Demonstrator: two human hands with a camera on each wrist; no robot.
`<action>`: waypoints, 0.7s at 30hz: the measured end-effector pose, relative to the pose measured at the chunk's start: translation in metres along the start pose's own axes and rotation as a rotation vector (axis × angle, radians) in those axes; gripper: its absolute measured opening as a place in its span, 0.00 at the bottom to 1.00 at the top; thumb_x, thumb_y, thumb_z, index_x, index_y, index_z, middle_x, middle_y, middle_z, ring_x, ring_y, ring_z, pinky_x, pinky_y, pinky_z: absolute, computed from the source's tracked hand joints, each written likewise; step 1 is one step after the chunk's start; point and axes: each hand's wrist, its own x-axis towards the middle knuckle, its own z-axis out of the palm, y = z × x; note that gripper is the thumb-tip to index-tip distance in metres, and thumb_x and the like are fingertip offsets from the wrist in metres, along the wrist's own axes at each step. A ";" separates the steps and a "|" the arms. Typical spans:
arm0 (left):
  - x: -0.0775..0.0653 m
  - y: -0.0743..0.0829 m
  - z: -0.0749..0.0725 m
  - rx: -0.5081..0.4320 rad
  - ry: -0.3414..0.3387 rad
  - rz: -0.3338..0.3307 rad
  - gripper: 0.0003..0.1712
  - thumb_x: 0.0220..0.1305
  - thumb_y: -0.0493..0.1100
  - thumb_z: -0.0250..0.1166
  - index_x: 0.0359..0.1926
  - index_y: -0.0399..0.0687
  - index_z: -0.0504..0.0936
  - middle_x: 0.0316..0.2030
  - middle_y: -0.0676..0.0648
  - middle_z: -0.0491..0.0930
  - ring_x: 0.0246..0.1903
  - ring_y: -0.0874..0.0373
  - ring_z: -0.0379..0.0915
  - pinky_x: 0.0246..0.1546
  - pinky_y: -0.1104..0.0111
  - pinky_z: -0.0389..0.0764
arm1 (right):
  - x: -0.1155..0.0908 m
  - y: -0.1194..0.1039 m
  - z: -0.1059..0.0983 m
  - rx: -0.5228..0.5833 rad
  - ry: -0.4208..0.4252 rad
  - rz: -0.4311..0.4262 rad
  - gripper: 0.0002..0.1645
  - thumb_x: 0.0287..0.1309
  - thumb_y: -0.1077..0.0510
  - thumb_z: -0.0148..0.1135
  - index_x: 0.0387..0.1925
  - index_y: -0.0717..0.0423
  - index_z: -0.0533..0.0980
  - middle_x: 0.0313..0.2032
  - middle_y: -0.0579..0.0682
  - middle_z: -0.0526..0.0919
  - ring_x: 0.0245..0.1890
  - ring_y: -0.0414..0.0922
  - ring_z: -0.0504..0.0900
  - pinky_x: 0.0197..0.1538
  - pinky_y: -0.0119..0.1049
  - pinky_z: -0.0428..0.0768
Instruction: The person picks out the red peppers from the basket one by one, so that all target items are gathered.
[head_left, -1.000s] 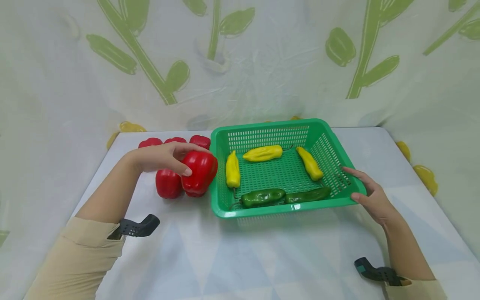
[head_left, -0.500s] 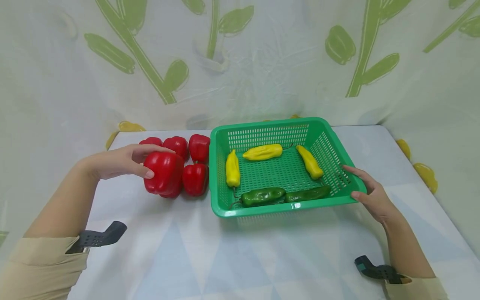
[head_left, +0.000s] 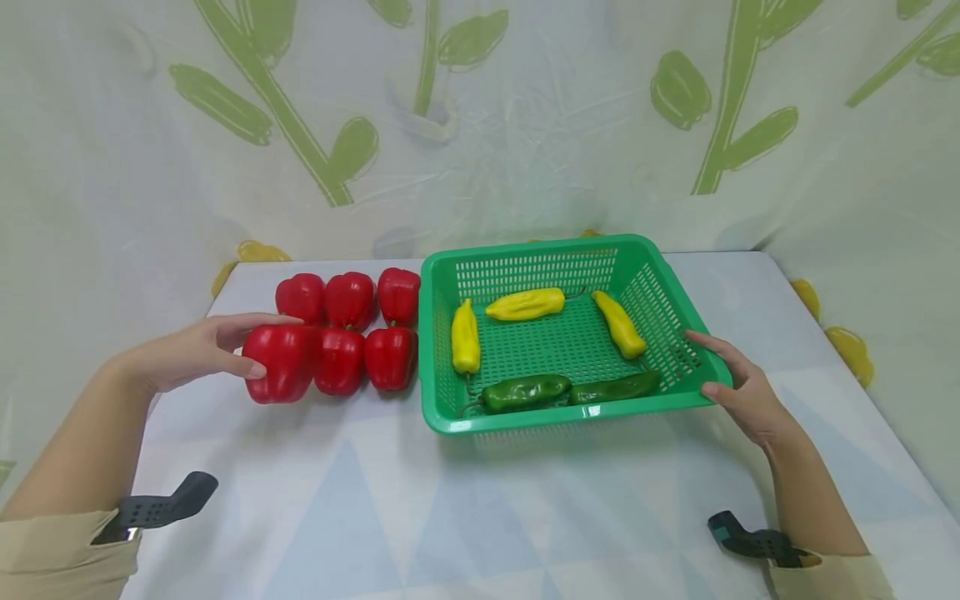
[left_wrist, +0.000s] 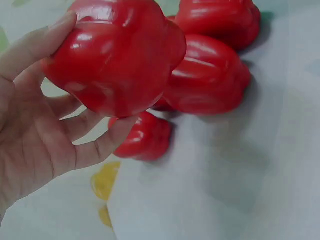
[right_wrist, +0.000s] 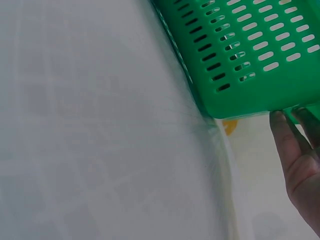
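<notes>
My left hand (head_left: 191, 350) grips a red bell pepper (head_left: 281, 362) between thumb and fingers, at the left end of the front row of peppers. In the left wrist view this bell pepper (left_wrist: 117, 57) fills the top, with the thumb on one side and fingers beneath. Several more red bell peppers (head_left: 350, 300) stand in two rows to its right. My right hand (head_left: 750, 396) holds the right end of a green plastic basket (head_left: 562, 419), thumb and fingers at its rim. The right wrist view shows the fingers at the edge of the slotted basket wall (right_wrist: 250, 95).
Inside the basket lie three yellow peppers (head_left: 525, 305) along the sides and two long green peppers (head_left: 527, 392) along the front. The basket's left side is right beside the red peppers. A pale patterned cloth (head_left: 480, 517) covers the table, and a leaf-print curtain (head_left: 555, 125) hangs behind.
My left hand has carried the red bell pepper leftward from beside the basket to the left end of the front row, uncovering the peppers behind. The right hand and basket have stayed put.
</notes>
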 end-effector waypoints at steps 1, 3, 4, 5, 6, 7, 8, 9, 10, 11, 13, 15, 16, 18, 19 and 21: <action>-0.001 -0.004 0.000 0.000 0.012 -0.001 0.42 0.52 0.44 0.68 0.66 0.50 0.60 0.59 0.38 0.64 0.56 0.44 0.61 0.42 0.55 0.81 | 0.000 0.000 0.000 -0.002 0.000 -0.002 0.31 0.63 0.62 0.55 0.67 0.46 0.64 0.63 0.39 0.57 0.54 0.33 0.68 0.48 0.21 0.75; -0.001 -0.011 -0.001 -0.007 0.036 -0.014 0.42 0.52 0.44 0.68 0.67 0.51 0.59 0.59 0.39 0.63 0.57 0.46 0.61 0.43 0.55 0.80 | 0.000 0.000 0.000 0.002 -0.002 -0.006 0.31 0.63 0.62 0.55 0.67 0.46 0.64 0.63 0.39 0.57 0.53 0.33 0.68 0.48 0.21 0.75; -0.001 -0.015 -0.001 -0.007 0.045 -0.011 0.42 0.52 0.44 0.68 0.68 0.52 0.59 0.59 0.40 0.63 0.57 0.47 0.61 0.44 0.55 0.80 | 0.000 0.001 0.000 0.004 -0.002 -0.008 0.31 0.63 0.62 0.55 0.67 0.46 0.64 0.63 0.39 0.58 0.53 0.33 0.69 0.48 0.21 0.75; -0.001 -0.018 -0.001 -0.005 0.052 -0.005 0.43 0.53 0.44 0.68 0.68 0.52 0.59 0.59 0.41 0.63 0.56 0.49 0.61 0.44 0.55 0.79 | 0.000 0.001 0.000 0.006 -0.004 -0.009 0.31 0.63 0.63 0.55 0.67 0.46 0.64 0.63 0.39 0.58 0.53 0.33 0.69 0.48 0.21 0.75; 0.000 -0.022 -0.001 -0.007 0.059 -0.003 0.43 0.53 0.44 0.68 0.69 0.53 0.59 0.59 0.42 0.63 0.56 0.51 0.61 0.44 0.56 0.79 | 0.000 0.001 0.000 0.008 -0.005 -0.010 0.31 0.63 0.63 0.55 0.67 0.46 0.64 0.63 0.39 0.58 0.53 0.33 0.69 0.48 0.21 0.75; 0.000 -0.026 -0.001 -0.010 0.065 -0.003 0.43 0.53 0.44 0.68 0.69 0.55 0.59 0.59 0.43 0.62 0.56 0.53 0.61 0.45 0.56 0.79 | 0.000 0.001 0.000 0.010 -0.007 -0.011 0.31 0.63 0.63 0.55 0.67 0.46 0.64 0.63 0.39 0.58 0.53 0.33 0.69 0.48 0.21 0.75; 0.001 -0.029 -0.002 -0.015 0.073 -0.004 0.43 0.53 0.43 0.68 0.69 0.56 0.59 0.59 0.44 0.62 0.56 0.54 0.61 0.45 0.56 0.79 | 0.000 0.001 0.000 0.012 -0.007 -0.012 0.31 0.63 0.63 0.55 0.67 0.46 0.64 0.63 0.39 0.58 0.54 0.33 0.69 0.49 0.21 0.75; 0.001 -0.033 -0.002 -0.015 0.077 0.007 0.43 0.53 0.43 0.68 0.69 0.56 0.59 0.60 0.44 0.61 0.55 0.55 0.60 0.45 0.56 0.79 | 0.000 0.001 0.000 0.013 -0.008 -0.012 0.31 0.63 0.62 0.55 0.67 0.46 0.64 0.63 0.39 0.58 0.54 0.33 0.69 0.49 0.21 0.75; 0.002 -0.036 -0.002 -0.018 0.086 0.008 0.44 0.53 0.43 0.68 0.70 0.56 0.58 0.60 0.43 0.60 0.55 0.55 0.60 0.44 0.56 0.79 | 0.000 0.001 0.000 0.015 -0.008 -0.012 0.31 0.63 0.62 0.55 0.67 0.46 0.64 0.64 0.39 0.58 0.54 0.33 0.69 0.49 0.21 0.75; 0.002 -0.040 -0.002 -0.026 0.094 0.009 0.44 0.54 0.43 0.67 0.70 0.57 0.58 0.61 0.43 0.60 0.56 0.54 0.60 0.45 0.56 0.79 | 0.000 0.001 0.000 0.015 -0.007 -0.011 0.31 0.63 0.62 0.55 0.67 0.46 0.64 0.64 0.39 0.58 0.54 0.33 0.69 0.49 0.21 0.75; 0.003 -0.048 -0.002 -0.033 0.115 0.005 0.44 0.54 0.43 0.67 0.70 0.57 0.57 0.62 0.41 0.58 0.57 0.53 0.58 0.44 0.56 0.80 | 0.000 0.002 0.000 0.014 -0.005 -0.009 0.31 0.63 0.62 0.55 0.67 0.46 0.64 0.64 0.39 0.57 0.55 0.33 0.68 0.49 0.21 0.75; 0.003 -0.055 -0.002 -0.044 0.133 -0.004 0.45 0.55 0.44 0.67 0.71 0.55 0.56 0.63 0.40 0.57 0.57 0.51 0.57 0.45 0.56 0.80 | 0.000 0.002 0.000 0.013 -0.003 -0.007 0.31 0.63 0.61 0.56 0.67 0.46 0.64 0.64 0.39 0.57 0.55 0.33 0.68 0.49 0.21 0.75; 0.004 -0.059 -0.001 -0.052 0.141 -0.017 0.45 0.55 0.44 0.66 0.71 0.55 0.55 0.63 0.40 0.57 0.58 0.50 0.57 0.45 0.57 0.80 | 0.000 0.002 0.000 0.012 -0.003 -0.005 0.31 0.63 0.61 0.56 0.67 0.46 0.64 0.65 0.38 0.57 0.55 0.33 0.68 0.49 0.21 0.75; 0.005 -0.065 0.000 -0.060 0.150 -0.024 0.45 0.56 0.44 0.66 0.72 0.54 0.54 0.64 0.38 0.56 0.59 0.48 0.55 0.44 0.57 0.80 | 0.000 0.003 0.000 0.012 -0.004 -0.005 0.31 0.63 0.61 0.56 0.67 0.46 0.64 0.65 0.38 0.56 0.55 0.33 0.68 0.50 0.21 0.74; 0.005 -0.068 0.001 -0.069 0.157 -0.025 0.45 0.57 0.44 0.66 0.72 0.52 0.54 0.64 0.37 0.55 0.59 0.46 0.55 0.44 0.58 0.80 | 0.000 0.003 0.000 0.013 -0.005 -0.006 0.31 0.63 0.61 0.56 0.67 0.46 0.64 0.65 0.38 0.56 0.55 0.33 0.68 0.50 0.21 0.74; 0.007 -0.074 0.002 -0.080 0.171 -0.027 0.45 0.57 0.43 0.66 0.72 0.51 0.53 0.65 0.36 0.55 0.60 0.43 0.54 0.44 0.58 0.81 | 0.000 0.003 0.000 0.017 -0.007 -0.008 0.31 0.63 0.61 0.56 0.67 0.46 0.64 0.65 0.39 0.56 0.55 0.33 0.68 0.50 0.21 0.74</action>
